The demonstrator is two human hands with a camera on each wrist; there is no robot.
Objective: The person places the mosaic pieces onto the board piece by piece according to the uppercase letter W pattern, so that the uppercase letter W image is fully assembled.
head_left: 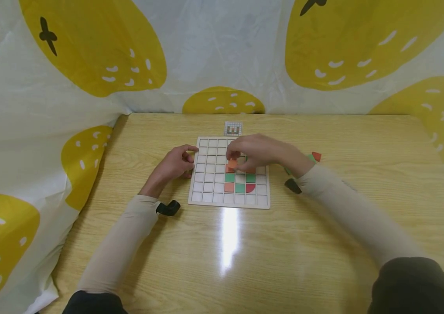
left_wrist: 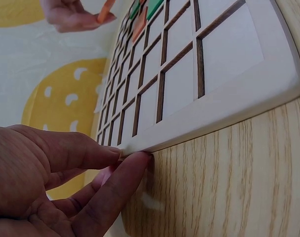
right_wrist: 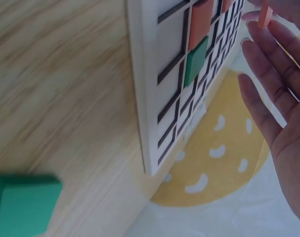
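Note:
A white square board with a grid of dark-lined cells lies on the table. Orange, green and red tiles fill some cells right of its middle, among them a green tile and a rounded red tile. Over the board, my right hand pinches a small orange square tile between thumb and fingertips; its other fingers extend loosely in the right wrist view. At the board's left edge, my left hand rests with relaxed fingers; in the left wrist view, the fingertips touch the rim.
A small printed pattern card lies behind the board. Loose tiles, including a red one and a green one, lie to the right, partly hidden by my right forearm. A lemon-patterned cloth hangs behind the wooden table.

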